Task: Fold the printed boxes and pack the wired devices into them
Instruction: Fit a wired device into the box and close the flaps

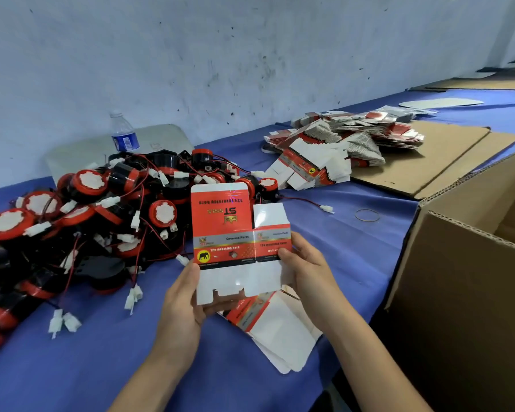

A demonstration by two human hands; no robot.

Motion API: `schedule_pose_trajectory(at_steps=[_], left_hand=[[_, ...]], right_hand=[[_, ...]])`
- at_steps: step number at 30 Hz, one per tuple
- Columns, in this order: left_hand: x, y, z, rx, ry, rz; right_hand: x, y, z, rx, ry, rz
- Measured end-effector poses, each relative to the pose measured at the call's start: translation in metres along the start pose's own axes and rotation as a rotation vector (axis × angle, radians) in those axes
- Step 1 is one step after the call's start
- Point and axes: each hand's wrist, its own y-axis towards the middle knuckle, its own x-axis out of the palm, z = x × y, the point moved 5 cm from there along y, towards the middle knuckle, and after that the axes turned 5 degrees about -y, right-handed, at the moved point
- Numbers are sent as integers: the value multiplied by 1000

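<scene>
Held a flat printed box blank (238, 242) up above the blue table (101, 352), approx centre of view, printed side toward the camera, red panel w/ text upside down at top, white flaps at bottom. Not yet folded into shape.

Left hand (182, 307) gripped the blank's lower-left corner: thumb up along the left edge on the front, fingers curled behind/under the bottom flaps. Right hand (306, 272) pinched the right edge near the narrow side panel: thumb on the front by the red band, fingers wrapped behind. Both hands grasping the same blank, neither released.

Lay directly under the hands, on the table: a small stack of more flat blanks (274, 328), white insides mostly up, red strip showing at the near edge.

Piled at left on the table: heap of wired devices (101, 215) — round black bodies, red rims, white face stickers, red/black leads w/ white plug connectors, some connectors trailing toward the near edge. Touching nothing held.

Sat farther back at right: big loose pile of unfolded printed boxes (339, 144), partly on flat cardboard sheets (446, 156). Stood behind the device heap by the wall: water bottle (123, 133) w/ blue label. Lay on the cloth betw. the sheets and the hands: a rubber band (367, 215). At far right, near edge: open corrugated carton (464, 278), inside not visible.
</scene>
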Motion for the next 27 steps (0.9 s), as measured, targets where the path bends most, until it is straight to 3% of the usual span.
schedule_pose_trajectory(at_steps=[11,19,24,27], left_hand=[[4,0,-7,-263,-355,-100],[11,-5,-4,-355,-640,-222],[11,-5,6,-279,-543,-227],[12,1,10,-143,-263,-125]], right_hand=[[9,2,2,20,116,-75],[24,-2,5,34,190,-195],[35,-12,-5,-73,182,-339],[48,-20,-6,-72,118,-476]])
